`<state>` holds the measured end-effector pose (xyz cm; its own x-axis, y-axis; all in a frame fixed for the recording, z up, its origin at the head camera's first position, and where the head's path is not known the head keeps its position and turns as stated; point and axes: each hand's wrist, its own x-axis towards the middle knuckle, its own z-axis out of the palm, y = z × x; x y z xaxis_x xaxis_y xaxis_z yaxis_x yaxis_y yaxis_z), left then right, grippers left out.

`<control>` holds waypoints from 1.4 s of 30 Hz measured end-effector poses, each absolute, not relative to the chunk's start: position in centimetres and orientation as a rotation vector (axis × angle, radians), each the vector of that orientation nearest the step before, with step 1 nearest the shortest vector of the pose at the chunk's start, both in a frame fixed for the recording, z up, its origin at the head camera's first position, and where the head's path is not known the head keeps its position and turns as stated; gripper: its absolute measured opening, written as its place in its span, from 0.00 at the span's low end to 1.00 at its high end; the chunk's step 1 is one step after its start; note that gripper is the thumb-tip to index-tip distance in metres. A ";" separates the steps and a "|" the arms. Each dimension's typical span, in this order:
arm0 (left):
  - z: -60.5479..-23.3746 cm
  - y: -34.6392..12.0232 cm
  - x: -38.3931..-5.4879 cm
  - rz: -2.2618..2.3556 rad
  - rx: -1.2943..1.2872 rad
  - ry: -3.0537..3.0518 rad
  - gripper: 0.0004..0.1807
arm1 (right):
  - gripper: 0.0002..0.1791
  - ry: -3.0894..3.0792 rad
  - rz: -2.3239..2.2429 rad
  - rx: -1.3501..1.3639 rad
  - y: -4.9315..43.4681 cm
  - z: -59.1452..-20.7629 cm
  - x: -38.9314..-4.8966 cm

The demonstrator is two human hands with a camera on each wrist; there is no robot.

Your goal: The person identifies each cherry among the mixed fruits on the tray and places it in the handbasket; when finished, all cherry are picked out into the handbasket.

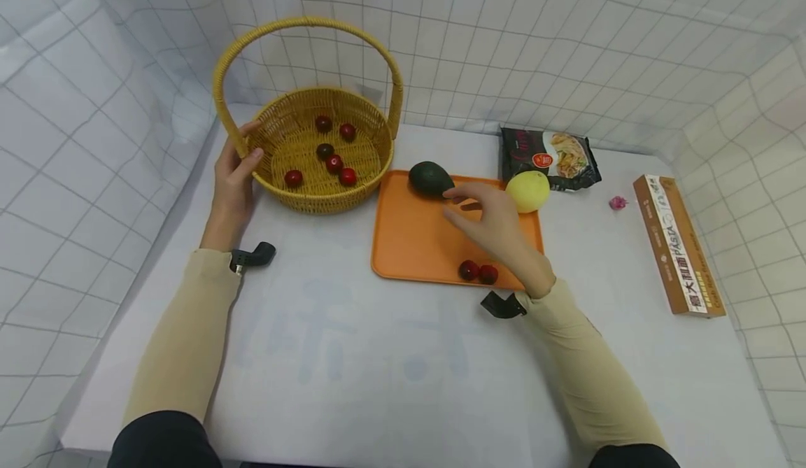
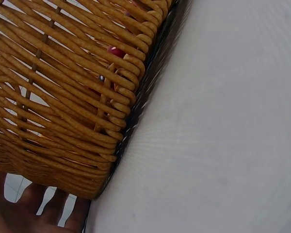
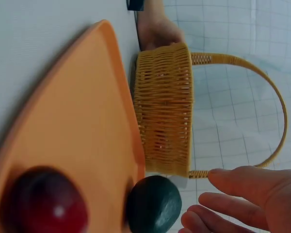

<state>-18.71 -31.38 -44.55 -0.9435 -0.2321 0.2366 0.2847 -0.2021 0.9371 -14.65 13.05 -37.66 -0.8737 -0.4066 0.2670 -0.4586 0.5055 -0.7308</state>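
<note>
On the left my left hand (image 1: 234, 174) grips the side of a yellow wicker basket (image 1: 315, 202), thumb over the rim beside the handle. In the left wrist view its fingers lie against the woven wall (image 2: 53, 126). Several small dark red cherries (image 1: 334, 164) lie inside the basket. My right hand (image 1: 494, 223) hovers over an orange tray (image 1: 409, 244), fingers apart and loosely bent, holding nothing. Nearest to its fingertips is a dark green avocado (image 1: 430, 179); the right wrist view shows a gap between the hand (image 3: 247, 199) and the avocado (image 3: 155, 204).
Two cherries (image 1: 478, 272) sit at the tray's near edge, and a yellow lemon (image 1: 529, 191) at its far right corner. Behind the lemon lies a black food packet (image 1: 548, 157). Farther right are a small pink object (image 1: 618, 203) and a long pasta box (image 1: 680, 247).
</note>
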 end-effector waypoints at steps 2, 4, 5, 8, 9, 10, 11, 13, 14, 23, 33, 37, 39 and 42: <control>-44.5 -31.4 -18.7 -2.217 -0.064 -1.717 0.28 | 0.15 -2.683 1.351 0.779 14.0 -38.1 -14.1; -44.5 -31.3 -18.7 -2.219 -0.067 -1.711 0.28 | 0.15 -2.703 1.368 0.789 14.8 -38.5 -13.6; -44.5 -31.3 -18.7 -2.218 -0.068 -1.710 0.28 | 0.16 -2.714 1.372 0.798 15.2 -38.7 -13.4; -44.4 -31.2 -18.7 -2.212 -0.071 -1.708 0.27 | 0.16 -2.753 1.401 0.816 16.4 -39.3 -12.7; -44.4 -31.2 -18.6 -2.211 -0.072 -1.709 0.27 | 0.16 -2.763 1.420 0.821 16.8 -39.5 -12.5; -44.3 -31.2 -18.6 -2.209 -0.071 -1.710 0.27 | 0.17 -2.770 1.442 0.827 17.2 -39.7 -12.3; -44.3 -31.2 -18.6 -2.207 -0.070 -1.712 0.27 | 0.17 -2.777 1.460 0.833 17.5 -40.0 -12.2; -44.3 -31.2 -18.6 -2.206 -0.065 -1.714 0.27 | 0.17 -2.781 1.505 0.848 18.1 -40.5 -12.2; -44.3 -31.1 -18.7 -2.207 -0.064 -1.717 0.27 | 0.17 -2.781 1.524 0.856 18.5 -40.8 -12.2; -44.4 -31.1 -18.6 -2.207 -0.042 -1.726 0.28 | 0.21 -2.865 1.682 1.048 20.1 -43.2 -13.0; -44.4 -31.2 -18.4 -2.189 -0.077 -1.724 0.28 | 0.25 -2.902 1.771 1.128 20.7 -44.5 -13.3; -44.4 -31.2 -18.5 -2.198 -0.073 -1.706 0.28 | 0.23 -2.899 1.782 1.097 20.2 -44.0 -13.1; -44.4 -31.2 -18.6 -2.202 -0.074 -1.701 0.28 | 0.22 -2.881 1.788 1.084 19.8 -43.4 -12.8; -44.5 -31.2 -18.7 -2.210 -0.071 -1.689 0.28 | 0.19 -2.845 1.771 1.085 19.3 -42.5 -12.4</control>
